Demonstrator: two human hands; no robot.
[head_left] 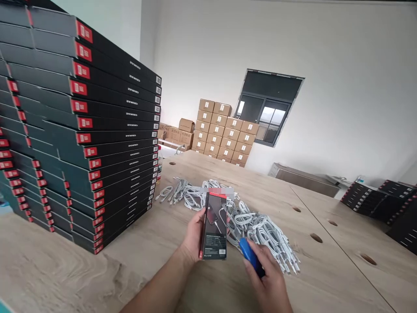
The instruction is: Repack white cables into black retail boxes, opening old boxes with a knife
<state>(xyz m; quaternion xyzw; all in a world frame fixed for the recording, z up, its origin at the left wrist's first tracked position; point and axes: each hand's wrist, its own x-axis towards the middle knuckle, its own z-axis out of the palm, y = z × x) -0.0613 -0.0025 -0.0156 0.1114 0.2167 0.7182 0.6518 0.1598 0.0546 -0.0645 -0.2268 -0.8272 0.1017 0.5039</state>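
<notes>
My left hand [194,234] grips a slim black cable box [215,230] from its left side and holds it upright above the table. The box has a red top edge, a picture of a phone with a white cable, and small print with a barcode. In my right hand [269,274], fingers are closed around a blue handheld tool [250,256]; its exact kind does not show. The tool is to the right of the box and apart from it. Behind both hands, a heap of coiled white charging cables [260,226] lies on the table, partly hidden by the box.
A tall stack of flat black boxes [124,130] with red labels stands close on the left. The wooden table [325,278] has several oval holes. More black boxes [368,200] sit at the far right. Cardboard cartons [221,134] are piled by the back wall.
</notes>
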